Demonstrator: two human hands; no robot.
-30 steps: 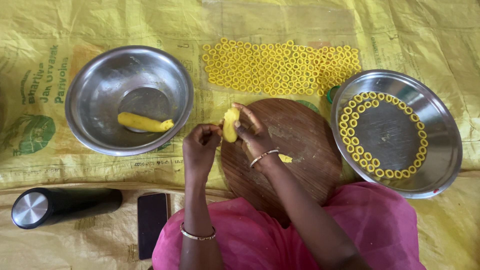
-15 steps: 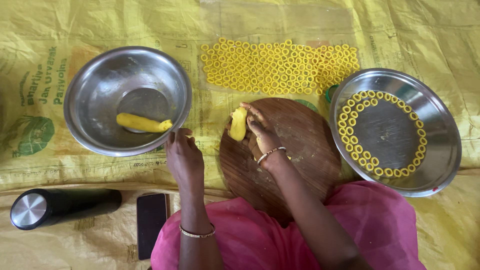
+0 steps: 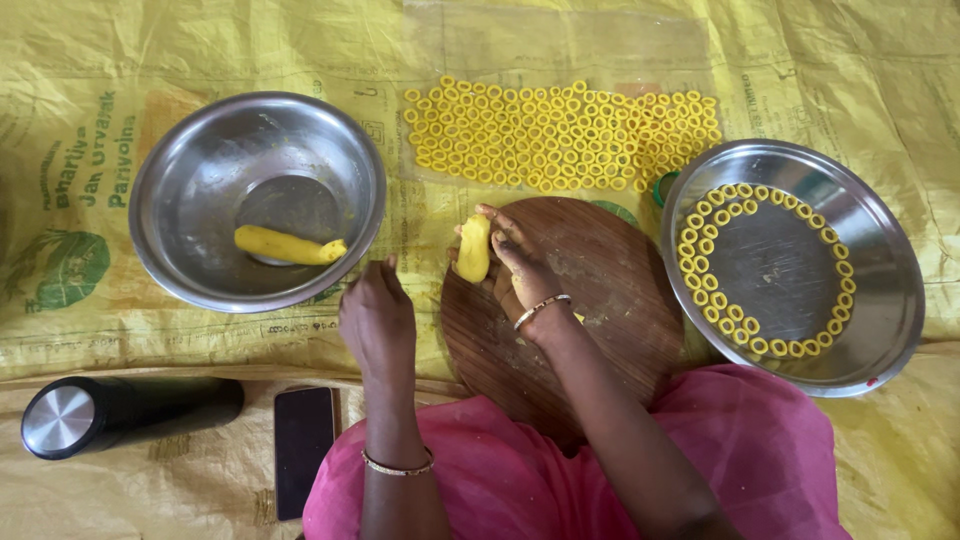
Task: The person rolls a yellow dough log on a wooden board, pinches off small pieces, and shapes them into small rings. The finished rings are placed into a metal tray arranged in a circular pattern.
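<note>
My right hand (image 3: 515, 265) holds a lump of yellow dough (image 3: 473, 249) over the left part of a round wooden board (image 3: 590, 300). My left hand (image 3: 376, 315) hovers just below the rim of a steel bowl (image 3: 170, 180), fingers curled, with nothing visible in it. Inside the bowl lies a long roll of yellow dough (image 3: 288, 246).
Several rows of small yellow dough rings (image 3: 560, 135) lie on the yellow sheet beyond the board. A steel plate (image 3: 880, 270) on the right has rings around its inside. A black steel-capped flask (image 3: 110, 412) and a dark phone (image 3: 303, 448) lie at lower left.
My left hand let go of the dough lump and moved left and down toward the bowl. My right hand kept the lump and lowered it toward the board.
</note>
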